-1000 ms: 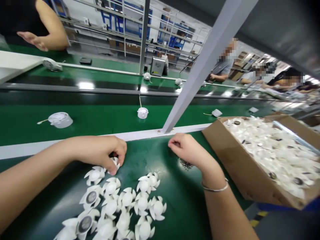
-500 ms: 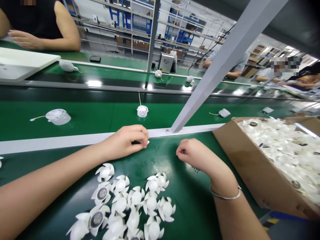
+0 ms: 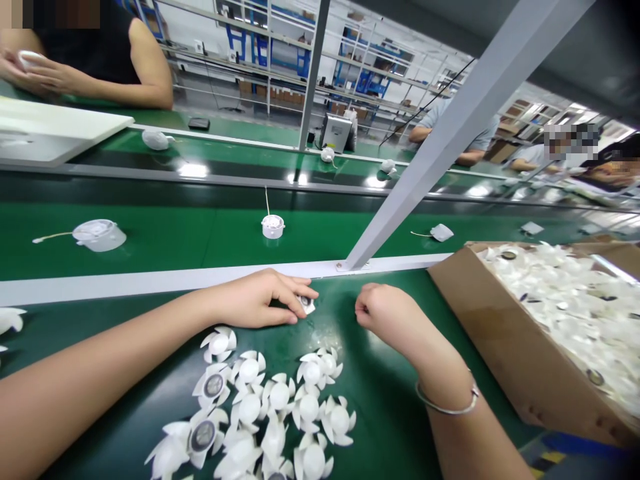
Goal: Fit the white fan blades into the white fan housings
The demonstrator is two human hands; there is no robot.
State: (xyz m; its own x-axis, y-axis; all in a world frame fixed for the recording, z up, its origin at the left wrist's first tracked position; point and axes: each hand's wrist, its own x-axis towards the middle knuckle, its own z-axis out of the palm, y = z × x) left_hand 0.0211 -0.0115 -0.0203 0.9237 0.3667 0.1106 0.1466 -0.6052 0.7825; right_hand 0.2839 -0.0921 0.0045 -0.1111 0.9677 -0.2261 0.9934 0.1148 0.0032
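My left hand (image 3: 273,300) is at the far edge of the green work surface, thumb and fingers around a small white fan impeller (image 3: 307,306) whose dark round centre faces up. The fingers cover much of that impeller. To its right, my right hand (image 3: 385,312) is curled with the fingertips pinched together, low over the surface. Whatever it may hold is hidden. Several loose white fan impellers (image 3: 279,395) lie in a cluster in front of me, most showing white hubs and a few showing dark metal centres.
A cardboard box (image 3: 500,333) full of white impellers stands at the right. Beyond a pale rail (image 3: 150,278), a green conveyor belt (image 3: 210,233) carries white round fan housings (image 3: 100,235) with wires. A slanted metal post (image 3: 430,153) rises from the rail. Other people sit across the line.
My left hand has shifted slightly right and its fingers have spread, uncovering the impeller's dark centre. My right hand stays nearly in place. The fan housings on the belt have moved left.
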